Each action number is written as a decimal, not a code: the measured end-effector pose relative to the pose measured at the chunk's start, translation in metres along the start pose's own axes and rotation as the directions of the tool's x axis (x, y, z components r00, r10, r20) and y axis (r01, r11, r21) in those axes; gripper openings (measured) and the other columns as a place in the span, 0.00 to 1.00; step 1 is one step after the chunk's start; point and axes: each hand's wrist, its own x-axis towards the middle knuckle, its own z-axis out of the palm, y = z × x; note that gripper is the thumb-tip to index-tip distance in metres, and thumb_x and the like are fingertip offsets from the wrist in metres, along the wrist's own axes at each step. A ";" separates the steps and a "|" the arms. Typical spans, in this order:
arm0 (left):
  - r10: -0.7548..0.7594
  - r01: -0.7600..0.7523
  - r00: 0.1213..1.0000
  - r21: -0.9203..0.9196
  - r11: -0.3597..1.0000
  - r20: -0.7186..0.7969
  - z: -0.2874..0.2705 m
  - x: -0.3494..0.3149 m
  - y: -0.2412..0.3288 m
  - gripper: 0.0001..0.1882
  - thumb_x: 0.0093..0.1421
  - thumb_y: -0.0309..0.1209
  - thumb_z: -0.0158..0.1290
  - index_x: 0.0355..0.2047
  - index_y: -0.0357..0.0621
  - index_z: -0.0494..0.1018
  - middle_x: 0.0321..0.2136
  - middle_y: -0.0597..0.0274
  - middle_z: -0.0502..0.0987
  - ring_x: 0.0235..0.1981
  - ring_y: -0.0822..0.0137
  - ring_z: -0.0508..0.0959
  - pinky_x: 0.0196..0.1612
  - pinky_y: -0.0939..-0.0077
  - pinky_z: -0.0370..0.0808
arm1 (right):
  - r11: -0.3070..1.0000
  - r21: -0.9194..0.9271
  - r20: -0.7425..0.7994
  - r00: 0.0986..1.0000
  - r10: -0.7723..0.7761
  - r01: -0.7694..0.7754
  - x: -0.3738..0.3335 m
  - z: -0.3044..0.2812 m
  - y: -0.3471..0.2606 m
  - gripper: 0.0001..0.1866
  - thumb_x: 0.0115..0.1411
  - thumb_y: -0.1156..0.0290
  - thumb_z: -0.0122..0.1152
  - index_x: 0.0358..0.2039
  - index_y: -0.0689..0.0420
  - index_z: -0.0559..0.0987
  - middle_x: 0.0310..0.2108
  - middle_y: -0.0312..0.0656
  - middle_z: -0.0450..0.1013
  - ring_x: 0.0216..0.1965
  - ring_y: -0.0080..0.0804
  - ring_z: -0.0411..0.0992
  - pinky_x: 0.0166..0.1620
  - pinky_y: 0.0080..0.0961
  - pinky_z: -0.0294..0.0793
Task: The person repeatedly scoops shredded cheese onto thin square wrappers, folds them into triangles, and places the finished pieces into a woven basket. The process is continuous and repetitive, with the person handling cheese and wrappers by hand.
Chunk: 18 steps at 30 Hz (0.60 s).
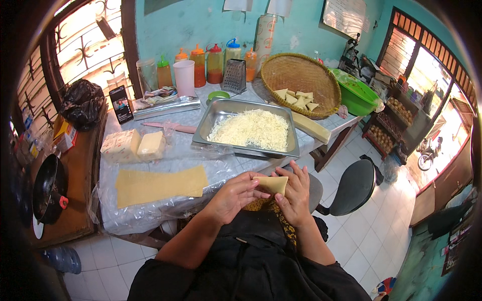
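Observation:
Between my two hands, just off the table's near edge, is a small folded pastry (272,185) of pale yellow dough. My left hand (239,194) pinches its left end. My right hand (294,194) grips the right end, thumb in front and the other fingers raised behind. Flat dough sheets (160,185) lie on clear plastic at the left. Grated cheese (253,128) is heaped in a metal tray (211,118) beyond my hands. Several folded pastries (300,100) rest in a round woven basket (281,65) at the back right.
Cheese blocks (120,145), a pink knife (170,127) and a propped phone (120,104) stand left of the tray. Behind it are a box grater (235,75), sauce bottles (198,65) and a pink cup (185,78). A green basin (356,95) and a black chair (354,185) are at the right.

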 end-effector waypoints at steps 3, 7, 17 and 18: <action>0.046 -0.043 0.999 0.145 0.989 -0.023 -0.004 0.001 -0.002 0.13 0.63 0.29 0.45 0.45 0.33 0.65 0.41 0.52 0.73 0.38 0.64 0.76 0.48 0.71 0.71 | 0.984 0.170 0.057 0.998 0.036 -0.045 -0.001 0.005 0.006 0.15 0.57 0.63 0.53 0.40 0.57 0.79 0.47 0.45 0.69 0.58 0.52 0.58 0.59 0.53 0.46; 0.135 -0.118 0.990 0.306 0.945 -0.035 -0.012 0.007 -0.011 0.11 0.61 0.28 0.50 0.41 0.34 0.67 0.37 0.56 0.75 0.37 0.69 0.76 0.44 0.76 0.72 | 0.835 0.500 0.171 0.971 0.166 -0.231 -0.003 0.010 0.009 0.15 0.57 0.66 0.53 0.42 0.60 0.77 0.45 0.45 0.70 0.53 0.46 0.63 0.57 0.40 0.55; 0.059 0.033 0.996 0.864 0.503 -0.073 -0.030 -0.008 -0.001 0.18 0.58 0.36 0.55 0.43 0.37 0.69 0.30 0.58 0.78 0.30 0.71 0.78 0.35 0.78 0.73 | -0.121 0.614 0.778 0.572 0.258 -0.780 0.015 0.015 0.014 0.28 0.53 0.77 0.57 0.55 0.61 0.63 0.40 0.40 0.69 0.41 0.27 0.70 0.43 0.22 0.69; 0.137 0.034 0.986 0.914 0.404 -0.097 -0.033 -0.014 0.005 0.22 0.56 0.38 0.57 0.46 0.38 0.69 0.30 0.56 0.79 0.31 0.67 0.79 0.35 0.76 0.74 | -0.106 0.515 0.840 0.477 0.257 -0.850 0.022 0.018 0.020 0.25 0.53 0.77 0.57 0.53 0.60 0.65 0.39 0.40 0.69 0.39 0.26 0.71 0.38 0.22 0.73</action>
